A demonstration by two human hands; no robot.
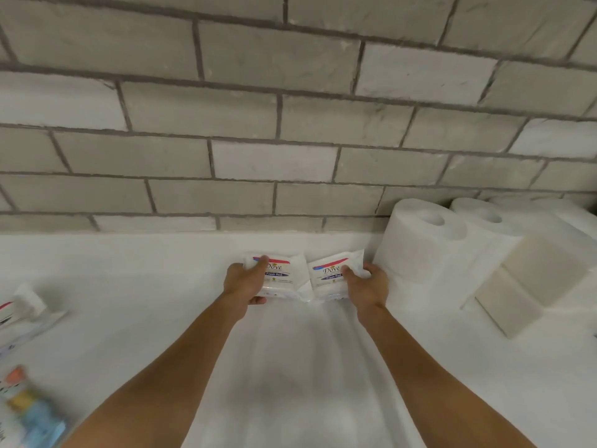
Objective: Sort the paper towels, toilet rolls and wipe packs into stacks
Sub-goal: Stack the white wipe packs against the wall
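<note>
Head view: my left grip (245, 282) clasps one Dove wipe pack (284, 278), and my right grip (368, 286) clasps a second Dove pack (324, 274). Both packs are side by side at the back of the white desk (129, 286), just left of upright paper towel rolls (420, 250).

1. One view only here: the head camera looked forward and down along both arms onto the white table (129, 286).
2. It faced the brick wall (290, 124) nearly square on, wide-angle, edges bowing.
3. It sat close: left hand (245, 281) and right hand (368, 287) landed mid-frame, near the wall.
</note>
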